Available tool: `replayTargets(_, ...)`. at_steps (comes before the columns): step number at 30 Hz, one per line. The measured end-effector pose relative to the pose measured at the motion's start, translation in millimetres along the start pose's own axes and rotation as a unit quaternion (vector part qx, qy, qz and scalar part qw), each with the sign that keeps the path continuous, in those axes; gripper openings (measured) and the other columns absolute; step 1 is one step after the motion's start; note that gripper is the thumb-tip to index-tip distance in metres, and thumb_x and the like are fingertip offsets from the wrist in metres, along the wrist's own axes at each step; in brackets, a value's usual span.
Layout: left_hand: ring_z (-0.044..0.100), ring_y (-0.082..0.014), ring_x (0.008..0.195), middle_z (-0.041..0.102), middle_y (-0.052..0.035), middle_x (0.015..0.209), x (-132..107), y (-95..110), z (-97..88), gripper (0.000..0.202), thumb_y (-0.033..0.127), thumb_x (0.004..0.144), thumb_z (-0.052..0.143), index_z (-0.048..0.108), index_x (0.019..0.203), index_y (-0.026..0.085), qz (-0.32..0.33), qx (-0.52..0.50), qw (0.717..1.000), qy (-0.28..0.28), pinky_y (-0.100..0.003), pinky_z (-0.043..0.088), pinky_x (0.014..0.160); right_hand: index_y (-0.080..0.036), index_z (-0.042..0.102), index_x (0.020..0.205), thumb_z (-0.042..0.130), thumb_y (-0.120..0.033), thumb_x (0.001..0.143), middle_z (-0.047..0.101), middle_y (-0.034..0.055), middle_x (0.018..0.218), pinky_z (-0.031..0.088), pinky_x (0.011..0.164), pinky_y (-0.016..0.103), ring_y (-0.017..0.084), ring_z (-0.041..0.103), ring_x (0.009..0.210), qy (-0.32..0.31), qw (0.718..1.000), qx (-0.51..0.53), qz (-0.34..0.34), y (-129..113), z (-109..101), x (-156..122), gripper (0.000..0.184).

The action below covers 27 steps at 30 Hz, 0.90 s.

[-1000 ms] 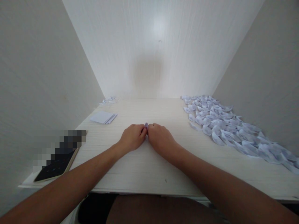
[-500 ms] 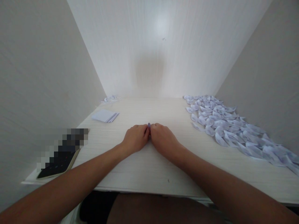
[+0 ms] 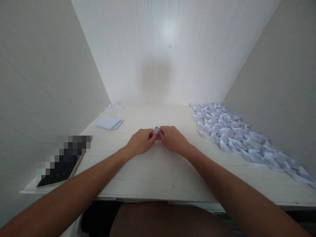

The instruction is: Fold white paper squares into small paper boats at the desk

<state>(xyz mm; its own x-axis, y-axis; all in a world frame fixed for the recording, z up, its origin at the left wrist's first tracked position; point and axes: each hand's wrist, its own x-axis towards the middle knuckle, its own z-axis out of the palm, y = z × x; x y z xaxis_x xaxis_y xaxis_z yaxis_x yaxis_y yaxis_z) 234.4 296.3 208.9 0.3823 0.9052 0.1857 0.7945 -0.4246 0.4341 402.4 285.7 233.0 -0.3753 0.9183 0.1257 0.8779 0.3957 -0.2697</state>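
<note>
Over the middle of the table, a small piece of folded white paper (image 3: pixel 156 130) is pinched between my two hands. The fingers of my left hand (image 3: pixel 143 141) are closed on its left side. My right hand (image 3: pixel 172 138) grips the same paper from the right, knuckles up. Most of the paper is hidden by the fingers, so its full shape cannot be made out. Left of my hands lies a stack of flat white paper sheets (image 3: pixel 108 122). To the right spreads a large pile of folded white paper pieces (image 3: pixel 222 126).
A phone or tablet (image 3: pixel 59 172), partly pixelated, lies at the table's left edge. White paper scraps (image 3: pixel 116 105) sit in the far left corner. Pale walls enclose the pale wood-grain table (image 3: pixel 148 179) at the left, back and right.
My hands have moved slightly apart and turned, and more of the paper shows between them. The view has shifted a little.
</note>
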Motion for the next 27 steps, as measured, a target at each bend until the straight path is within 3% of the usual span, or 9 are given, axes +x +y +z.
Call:
replayTargets(3, 0.054, -0.0147, 0.061, 0.059, -0.0001, 0.067, 0, -11, -6.1, 0.027, 0.04, 0.093, 0.049, 0.056, 0.078, 0.018, 0.036, -0.133, 0.99, -0.003, -0.025, 0.037, 0.056, -0.015, 0.066, 0.083, 0.051, -0.02, 0.098, 0.073, 0.007, 0.074, 0.044, 0.064, 0.024, 0.015, 0.067, 0.067, -0.04, 0.99, 0.135, 0.021, 15, -7, 4, 0.022)
replayTargets(4, 0.055, -0.0136, 0.062, 0.061, -0.0004, 0.075, -1, -15, -8.1, 0.019, 0.037, 0.091, 0.052, 0.057, 0.09, 0.018, 0.047, -0.188, 0.981, -0.008, -0.024, 0.039, 0.054, -0.016, 0.065, 0.083, 0.053, -0.018, 0.096, 0.072, 0.0048, 0.07, 0.044, 0.061, 0.022, 0.013, 0.067, 0.063, -0.057, 0.981, 0.182, 0.028, 19, -8, 5, 0.018)
replayTargets(6, 0.06, -0.0135, 0.072, 0.064, -0.0053, 0.103, -3, -20, -11.7, 0.031, 0.031, 0.087, 0.059, 0.053, 0.115, 0.02, 0.09, -0.27, 0.958, -0.024, -0.02, 0.042, 0.05, -0.016, 0.061, 0.084, 0.057, -0.011, 0.091, 0.071, 0.0017, 0.066, 0.043, 0.056, 0.02, 0.011, 0.065, 0.057, -0.092, 0.959, 0.266, 0.037, 27, -9, 6, 0.009)
replayTargets(8, 0.063, -0.0154, 0.087, 0.058, -0.0107, 0.126, -6, -21, -14.9, 0.046, 0.027, 0.086, 0.062, 0.048, 0.13, 0.023, 0.149, -0.287, 0.945, -0.048, -0.017, 0.045, 0.049, -0.017, 0.057, 0.085, 0.061, -0.008, 0.087, 0.069, -0.0004, 0.064, 0.043, 0.053, 0.019, 0.011, 0.063, 0.052, -0.122, 0.934, 0.334, 0.032, 33, -7, 6, 0.01)
replayTargets(10, 0.063, -0.0172, 0.097, 0.054, -0.013, 0.133, -8, -19, -17.7, 0.04, 0.025, 0.087, 0.063, 0.056, 0.126, 0.023, 0.201, -0.259, 0.943, -0.066, -0.016, 0.048, 0.052, -0.017, 0.054, 0.083, 0.062, -0.006, 0.084, 0.067, -0.002, 0.062, 0.044, 0.051, 0.019, 0.01, 0.062, 0.05, -0.144, 0.915, 0.377, 0.015, 38, -5, 6, 0.015)
replayTargets(14, 0.064, -0.0158, 0.093, 0.061, -0.0116, 0.12, -7, -15, -20.6, 0.011, 0.026, 0.089, 0.064, 0.068, 0.097, 0.018, 0.244, -0.212, 0.944, -0.063, -0.016, 0.05, 0.055, -0.018, 0.051, 0.077, 0.063, -0.004, 0.081, 0.065, -0.004, 0.06, 0.04, 0.048, 0.016, 0.008, 0.059, 0.05, -0.148, 0.898, 0.414, -0.021, 42, -2, 7, 0.018)
replayTargets(18, 0.061, -0.0104, 0.074, 0.064, -0.0061, 0.096, -4, -17, -18.9, 0.012, 0.027, 0.092, 0.063, 0.067, 0.089, 0.017, 0.243, -0.155, 0.956, -0.058, -0.018, 0.049, 0.059, -0.018, 0.054, 0.08, 0.06, -0.007, 0.081, 0.062, -0.0054, 0.06, 0.035, 0.042, 0.016, 0.007, 0.051, 0.046, -0.143, 0.895, 0.422, -0.025, 41, -2, 8, 0.013)
replayTargets(22, 0.058, -0.0095, 0.064, 0.064, -0.0023, 0.083, -1, -21, -15.2, 0.017, 0.033, 0.091, 0.066, 0.067, 0.086, 0.017, 0.212, -0.129, 0.969, -0.01, -0.02, 0.047, 0.058, -0.018, 0.06, 0.087, 0.065, -0.022, 0.085, 0.069, 0.0009, 0.079, 0.046, 0.051, 0.019, 0.011, 0.061, 0.062, -0.096, 0.882, 0.459, -0.046, 40, -4, 7, 0.007)
replayTargets(27, 0.059, -0.0108, 0.064, 0.064, -0.0018, 0.077, 2, -26, -12.1, 0.023, 0.038, 0.09, 0.067, 0.068, 0.082, 0.017, 0.187, -0.127, 0.972, 0.066, -0.022, 0.048, 0.059, -0.016, 0.072, 0.084, 0.078, -0.025, 0.076, 0.07, 0.0021, 0.076, 0.048, 0.064, 0.023, 0.013, 0.064, 0.07, -0.019, 0.938, 0.338, -0.078, 40, -1, 8, 0.013)
